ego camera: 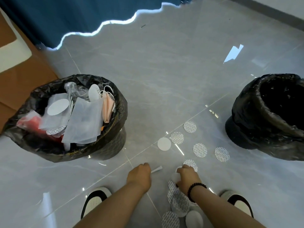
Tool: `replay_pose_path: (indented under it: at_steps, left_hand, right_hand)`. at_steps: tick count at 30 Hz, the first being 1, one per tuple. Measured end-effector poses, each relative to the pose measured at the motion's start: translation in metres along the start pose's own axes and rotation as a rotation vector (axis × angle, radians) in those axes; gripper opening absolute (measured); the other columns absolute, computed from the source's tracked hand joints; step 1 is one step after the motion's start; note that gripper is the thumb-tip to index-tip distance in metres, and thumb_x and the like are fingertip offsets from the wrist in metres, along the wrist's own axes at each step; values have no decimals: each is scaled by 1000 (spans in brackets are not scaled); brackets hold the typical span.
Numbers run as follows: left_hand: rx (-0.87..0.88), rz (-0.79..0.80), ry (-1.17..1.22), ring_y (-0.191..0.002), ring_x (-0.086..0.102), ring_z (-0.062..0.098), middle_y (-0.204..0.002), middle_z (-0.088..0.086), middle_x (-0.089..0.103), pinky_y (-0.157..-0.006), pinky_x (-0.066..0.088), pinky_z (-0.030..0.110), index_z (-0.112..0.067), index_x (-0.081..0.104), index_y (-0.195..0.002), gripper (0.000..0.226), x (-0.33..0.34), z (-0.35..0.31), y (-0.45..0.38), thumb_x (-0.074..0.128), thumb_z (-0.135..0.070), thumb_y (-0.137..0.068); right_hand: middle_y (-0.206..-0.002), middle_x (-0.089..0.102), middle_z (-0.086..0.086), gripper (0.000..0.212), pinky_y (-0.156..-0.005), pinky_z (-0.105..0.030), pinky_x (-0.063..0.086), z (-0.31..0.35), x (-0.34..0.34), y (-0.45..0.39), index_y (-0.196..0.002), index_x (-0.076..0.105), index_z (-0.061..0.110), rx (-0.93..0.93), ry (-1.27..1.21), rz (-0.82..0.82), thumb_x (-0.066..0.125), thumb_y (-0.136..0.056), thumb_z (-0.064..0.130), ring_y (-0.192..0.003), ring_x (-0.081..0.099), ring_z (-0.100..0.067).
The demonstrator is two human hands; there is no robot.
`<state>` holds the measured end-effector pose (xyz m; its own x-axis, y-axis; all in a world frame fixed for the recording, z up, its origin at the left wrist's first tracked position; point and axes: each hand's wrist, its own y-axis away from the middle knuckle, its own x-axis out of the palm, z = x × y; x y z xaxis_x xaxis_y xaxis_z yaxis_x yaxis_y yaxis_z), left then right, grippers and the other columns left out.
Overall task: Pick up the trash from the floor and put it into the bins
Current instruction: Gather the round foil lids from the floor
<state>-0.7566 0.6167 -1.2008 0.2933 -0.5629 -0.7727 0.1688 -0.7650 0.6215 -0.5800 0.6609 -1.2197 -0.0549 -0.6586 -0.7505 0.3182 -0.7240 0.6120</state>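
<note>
Several round white seal discs lie scattered on the grey tiled floor between two black-bagged bins. My left hand is down at the floor, fingers curled round a small white stick that pokes out to its right. My right hand, with a black bead bracelet, grips a white disc at the floor; more discs are piled under my forearm. The left bin is full of plastic bags, discs and a pink mask. The right bin looks dark inside.
My two slippered feet stand at the bottom, either side of my arms. A blue curtain hangs at the back left, beside a brown and white piece of furniture. A wall skirting runs along the top right.
</note>
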Motion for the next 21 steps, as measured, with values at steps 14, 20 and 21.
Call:
replay_pose_path:
  at_steps: [14, 20, 21]
  left_hand:
    - [104, 112, 588, -81, 72, 28, -93, 15, 67, -69, 59, 31, -15, 52, -87, 20, -112, -16, 54, 60, 3, -82]
    - [203, 111, 861, -84, 72, 17, -91, 14, 73, -76, 58, 26, -5, 65, -96, 12, -192, -23, 124, 63, -4, -84]
    - [217, 117, 921, -85, 71, 16, -95, 14, 73, -76, 57, 23, -5, 67, -98, 15, -201, -24, 138, 67, -6, -83]
  right_hand:
    - [-116, 61, -3, 41, -87, -24, 44, 28, -153, 49, -110, 63, 15, -81, -134, -60, 77, -74, 30, -110, 57, -22]
    - [-93, 64, 2, 36, -65, -17, 48, 40, -252, 124, -96, 64, 17, -157, -475, -220, 84, -68, 29, -90, 60, -18]
    - [-93, 65, 1, 38, -63, -18, 50, 43, -263, 138, -98, 65, 17, -171, -592, -235, 85, -66, 26, -89, 62, -17]
